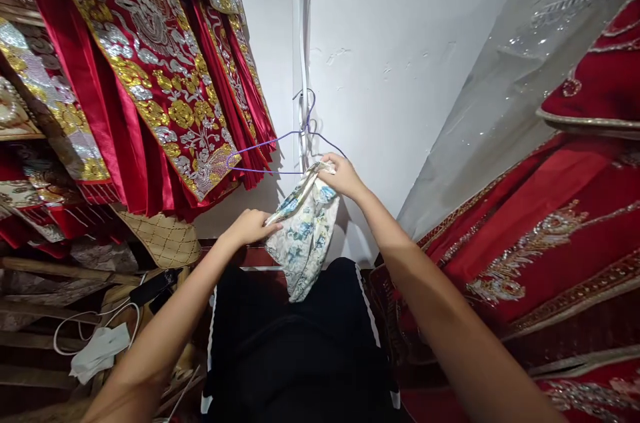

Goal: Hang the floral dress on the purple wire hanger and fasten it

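A white cloth garment with a blue and green floral print (pixel 303 243) hangs between my hands, in front of my lap. My left hand (pixel 250 228) pinches its left edge between thumb and fingers. Higher up, my right hand (pixel 341 176) grips the gathered top edge, close to the lower right part of a purple wire hanger (pixel 270 142). The hanger hooks onto a white upright bar (pixel 303 30). Whether the right fingers also hold the hanger wire is hidden.
Red skirts with gold and silver embroidery (pixel 183 113) hang at the left. Beaded red garments (pixel 540 236) and a sheer grey fabric (pixel 480 110) fill the right. A white wall (pixel 390 23) stands ahead. Low left lie a dark phone-like object (pixel 153 286), a white cable and tissue (pixel 100 351).
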Demonstrator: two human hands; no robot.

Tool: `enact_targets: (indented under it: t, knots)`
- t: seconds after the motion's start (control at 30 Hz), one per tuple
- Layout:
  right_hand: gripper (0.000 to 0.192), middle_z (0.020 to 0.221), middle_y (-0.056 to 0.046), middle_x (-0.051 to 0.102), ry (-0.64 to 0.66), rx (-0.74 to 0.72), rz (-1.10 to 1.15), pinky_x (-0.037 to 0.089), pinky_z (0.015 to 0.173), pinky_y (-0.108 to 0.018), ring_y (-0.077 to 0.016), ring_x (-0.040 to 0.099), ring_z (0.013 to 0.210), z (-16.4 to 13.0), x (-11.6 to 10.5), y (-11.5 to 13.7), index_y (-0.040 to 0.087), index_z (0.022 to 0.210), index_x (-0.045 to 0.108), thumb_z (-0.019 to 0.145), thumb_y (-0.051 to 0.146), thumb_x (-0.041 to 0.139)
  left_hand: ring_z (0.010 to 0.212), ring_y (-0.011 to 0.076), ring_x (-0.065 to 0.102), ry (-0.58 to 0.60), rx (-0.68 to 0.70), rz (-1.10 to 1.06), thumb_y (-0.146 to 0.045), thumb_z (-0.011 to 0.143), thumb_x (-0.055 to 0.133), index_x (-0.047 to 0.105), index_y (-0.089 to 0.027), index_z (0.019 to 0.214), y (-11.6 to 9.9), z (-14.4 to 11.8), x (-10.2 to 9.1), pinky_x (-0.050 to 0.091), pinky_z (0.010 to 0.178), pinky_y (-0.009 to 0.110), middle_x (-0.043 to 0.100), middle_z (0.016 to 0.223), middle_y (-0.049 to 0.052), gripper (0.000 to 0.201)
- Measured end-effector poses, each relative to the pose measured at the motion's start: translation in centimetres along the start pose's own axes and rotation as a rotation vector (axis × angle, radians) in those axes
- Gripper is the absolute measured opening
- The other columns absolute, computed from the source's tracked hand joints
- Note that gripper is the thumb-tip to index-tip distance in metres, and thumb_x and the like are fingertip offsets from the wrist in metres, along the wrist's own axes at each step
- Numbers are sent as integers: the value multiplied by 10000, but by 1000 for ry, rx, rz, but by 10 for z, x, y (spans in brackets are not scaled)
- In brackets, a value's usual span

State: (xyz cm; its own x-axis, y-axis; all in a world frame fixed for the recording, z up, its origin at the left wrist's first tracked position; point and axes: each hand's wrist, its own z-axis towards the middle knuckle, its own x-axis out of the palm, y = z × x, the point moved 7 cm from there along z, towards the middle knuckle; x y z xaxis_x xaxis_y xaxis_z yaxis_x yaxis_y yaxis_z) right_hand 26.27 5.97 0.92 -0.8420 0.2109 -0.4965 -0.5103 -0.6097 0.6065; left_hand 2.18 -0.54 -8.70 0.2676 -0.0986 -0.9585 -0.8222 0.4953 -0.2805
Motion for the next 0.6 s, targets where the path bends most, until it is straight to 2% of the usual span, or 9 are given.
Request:
enact_targets:
  t: [0.03,0.1,0.13,0.2,0.3,0.4,0.5,0.6]
  knots:
    - [340,1000,-54,725,-25,-11,17,507,857,-351,-243,656,931,2,2,-11,169,1037,697,714,250,631,822,286,684,24,-25,152,-656,912,439,692,-186,779,9,-3,-4,461,803,367,721,796,103,550]
    - [476,1251,-82,687,29,-32,58,451,1033,-410,-273,626,1155,1,14,-31,191,1204,675,735,236,611,904,303,695,85,-89,359,-554,917,486,710,-188,811,26,-10,-11,459,838,385,741,898,138,442]
    - [493,1306,-84,667,85,-41,74,420,1081,-422,-276,602,1220,-2,20,-38,198,1226,680,740,225,601,935,311,696,106,-121,414,-502,910,512,719,-186,835,34,-13,-15,461,842,391,744,951,153,385]
    - [465,1277,-80,691,186,-32,103,417,1098,-429,-278,607,1235,-12,27,-50,206,1197,715,749,225,594,952,324,698,113,-166,455,-435,901,525,728,-176,879,44,-19,-27,471,821,393,740,1010,175,329]
    - [367,1143,-71,747,200,-16,123,472,1036,-414,-276,666,1134,-26,11,-59,207,1093,764,764,260,612,893,316,704,42,-170,470,-436,919,474,720,-165,901,43,-21,-56,477,758,372,738,986,177,367]
    - [278,965,-65,766,179,11,86,526,878,-364,-263,699,951,-32,-19,-62,161,957,774,747,295,650,817,293,690,-118,-144,425,-458,907,464,699,-176,872,31,-13,-97,471,712,352,733,893,141,369]
    - [242,797,-46,730,185,76,19,498,709,-308,-226,664,773,-34,-41,-61,123,842,741,729,325,668,746,299,660,-255,-163,331,-453,836,544,670,-183,798,20,0,-131,460,672,362,694,774,122,301]
    - [236,760,-35,703,184,92,-41,447,650,-277,-197,626,717,-36,-49,-53,122,812,721,735,334,648,719,305,643,-332,-138,244,-412,754,642,641,-191,727,10,6,-149,451,665,371,648,698,105,223]
